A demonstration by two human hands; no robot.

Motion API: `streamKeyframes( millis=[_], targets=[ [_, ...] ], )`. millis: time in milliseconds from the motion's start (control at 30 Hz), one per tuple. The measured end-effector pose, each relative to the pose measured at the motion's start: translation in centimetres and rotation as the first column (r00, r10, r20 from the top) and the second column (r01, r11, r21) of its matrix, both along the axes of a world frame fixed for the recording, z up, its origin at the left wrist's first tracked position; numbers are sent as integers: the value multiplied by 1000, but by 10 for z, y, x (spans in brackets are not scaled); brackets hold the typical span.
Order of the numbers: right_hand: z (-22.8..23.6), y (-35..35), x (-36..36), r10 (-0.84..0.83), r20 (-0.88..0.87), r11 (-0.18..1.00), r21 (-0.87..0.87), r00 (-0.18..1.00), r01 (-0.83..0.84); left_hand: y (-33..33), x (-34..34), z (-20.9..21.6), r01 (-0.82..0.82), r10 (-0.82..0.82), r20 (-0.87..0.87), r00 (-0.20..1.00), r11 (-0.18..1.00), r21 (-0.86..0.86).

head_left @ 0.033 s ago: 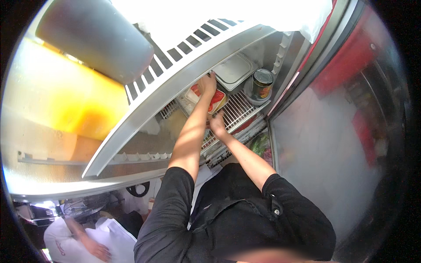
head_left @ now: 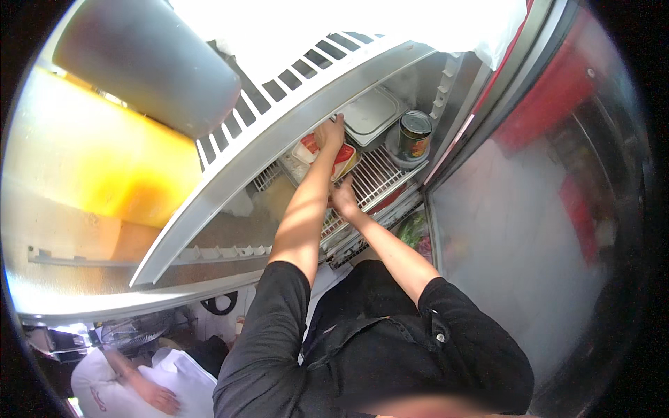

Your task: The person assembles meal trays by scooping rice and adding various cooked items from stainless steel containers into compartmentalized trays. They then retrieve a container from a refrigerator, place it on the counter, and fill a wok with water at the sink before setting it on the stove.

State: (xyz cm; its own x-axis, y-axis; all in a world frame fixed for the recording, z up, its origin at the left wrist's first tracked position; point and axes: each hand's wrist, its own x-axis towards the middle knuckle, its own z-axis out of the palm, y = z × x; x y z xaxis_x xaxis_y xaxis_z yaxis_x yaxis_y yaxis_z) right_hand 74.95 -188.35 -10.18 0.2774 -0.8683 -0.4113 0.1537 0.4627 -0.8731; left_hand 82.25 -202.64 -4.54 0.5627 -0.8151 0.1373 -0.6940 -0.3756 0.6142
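Both my arms reach into an upright fridge toward a rectangular plastic tub (head_left: 343,167) with red and white on it, on a wire shelf (head_left: 380,174). My left hand (head_left: 330,134) lies across the tub, its fingers bent at the far side beside a lidded metal pan (head_left: 373,115). What those fingers grip is hidden. Close to the tub's near edge is my right hand (head_left: 343,198), with curled fingers partly out of sight. I cannot make out what it holds. A whitish container (head_left: 296,165) sits left of the tub.
An opened can (head_left: 417,124) stands on a round lidded container at the shelf's right. Above left are a dark cylindrical container (head_left: 150,66) and a yellow one (head_left: 132,153). The fridge door (head_left: 516,202) stands open at right. A person in white (head_left: 143,383) is at lower left.
The view has shifted very slightly. Both hands stay at the tub, with no visible change in grip.
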Motion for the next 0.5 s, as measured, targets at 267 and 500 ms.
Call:
streamKeyframes(
  millis=[267, 500],
  targets=[
    [-3, 36, -118, 171, -475, 961, -111, 863, -252, -23, -30, 56, 49, 2, -253, 968, 979, 196],
    [-36, 95, -178, 45, -586, 939, -251, 809, -234, -69, -41, 51, 96, -107, 130, 986, 992, 85]
  ],
)
